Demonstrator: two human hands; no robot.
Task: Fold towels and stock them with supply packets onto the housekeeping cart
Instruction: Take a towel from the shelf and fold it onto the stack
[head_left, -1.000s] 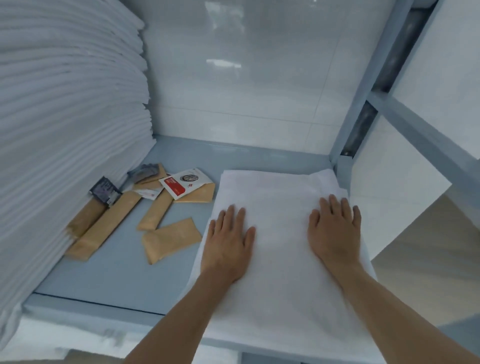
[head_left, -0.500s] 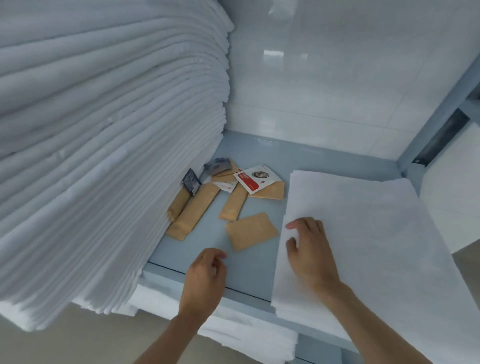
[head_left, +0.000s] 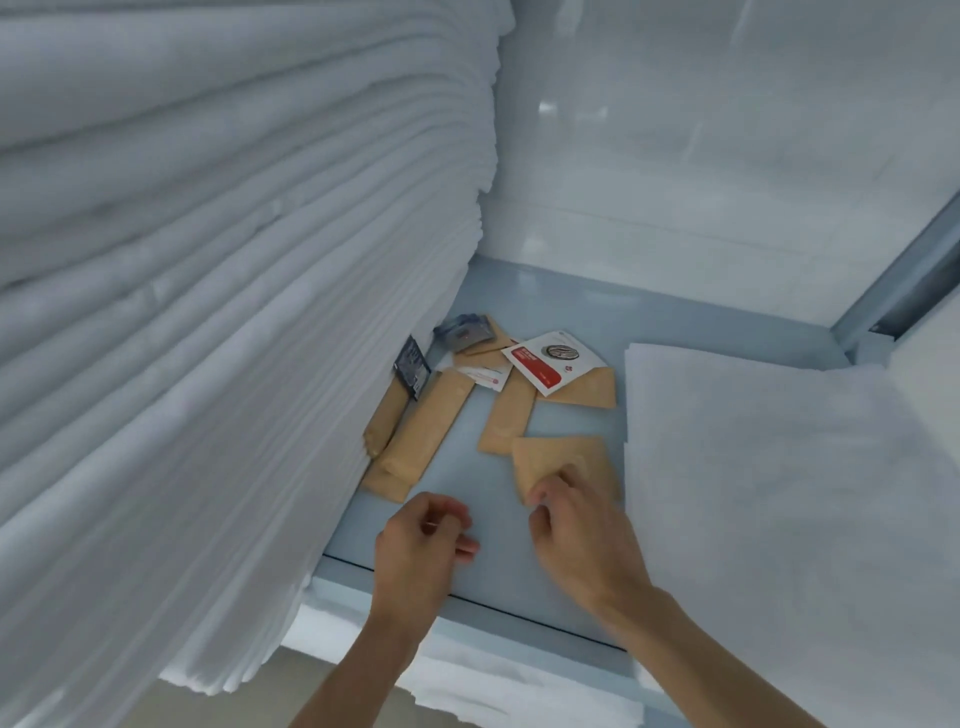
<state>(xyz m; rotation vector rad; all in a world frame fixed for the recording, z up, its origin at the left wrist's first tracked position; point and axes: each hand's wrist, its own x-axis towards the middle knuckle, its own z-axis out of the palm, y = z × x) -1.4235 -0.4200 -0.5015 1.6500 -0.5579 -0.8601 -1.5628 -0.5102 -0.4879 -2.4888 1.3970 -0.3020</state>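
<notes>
The right hand (head_left: 576, 525) reaches onto the pale blue shelf (head_left: 498, 540) and its curled fingertips touch the near edge of a square tan packet (head_left: 563, 462); blur hides whether they pinch it or only rest on it. The left hand (head_left: 421, 551) hovers just to the left of the right one, above the front of the shelf, with its fingers loosely curled and nothing in them.

Just right of the right hand lies a folded white towel (head_left: 769, 493), flat on the shelf, with the square packet beside its left edge. Left of the left hand, a tall stack of folded white linen (head_left: 208, 312) leans over the shelf.

Beyond both hands, toward the back of the shelf, other packets are scattered: a long tan packet (head_left: 421, 431) close to the stack, a narrower tan packet (head_left: 509, 421) ahead of the right hand, a white and red sachet (head_left: 550, 358) lying on a tan envelope (head_left: 592, 389), a small dark sachet (head_left: 413, 366) leaning on the stack, and a grey sachet (head_left: 465, 330) farthest back.

A white wall (head_left: 727, 156) rises behind the shelf.
</notes>
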